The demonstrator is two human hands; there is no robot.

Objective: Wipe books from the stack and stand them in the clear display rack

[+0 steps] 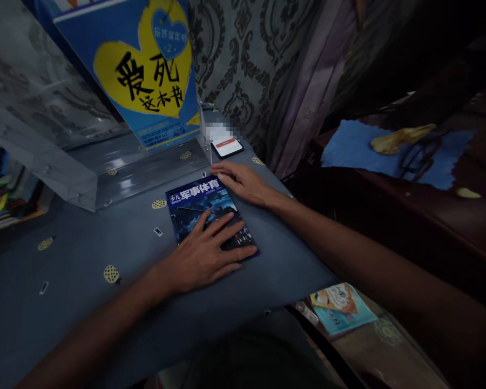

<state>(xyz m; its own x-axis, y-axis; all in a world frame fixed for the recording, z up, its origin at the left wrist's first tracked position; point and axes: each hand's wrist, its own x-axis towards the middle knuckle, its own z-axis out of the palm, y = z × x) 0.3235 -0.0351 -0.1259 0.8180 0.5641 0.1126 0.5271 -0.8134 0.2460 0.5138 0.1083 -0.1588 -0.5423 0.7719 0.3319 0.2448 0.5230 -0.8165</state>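
Note:
A dark blue book (188, 208) with white Chinese lettering lies closed on the grey-blue tablecloth (137, 302). Spread flat across the lower part of its cover is my left hand (210, 251), fingers apart. My right hand (245, 183) rests at the book's upper right corner, its fingers stretched out and pointing left. Neither hand grips anything. Just beyond my right hand lies a phone (229, 148) with a lit screen, partly blurred out.
A clear plastic stand (154, 170) at the back holds a tall blue and yellow book (146, 81). Stacked books (8, 202) sit at the left edge. Below the table's right edge lies a teal booklet (342, 310). Farther right is a blue cloth (348, 143).

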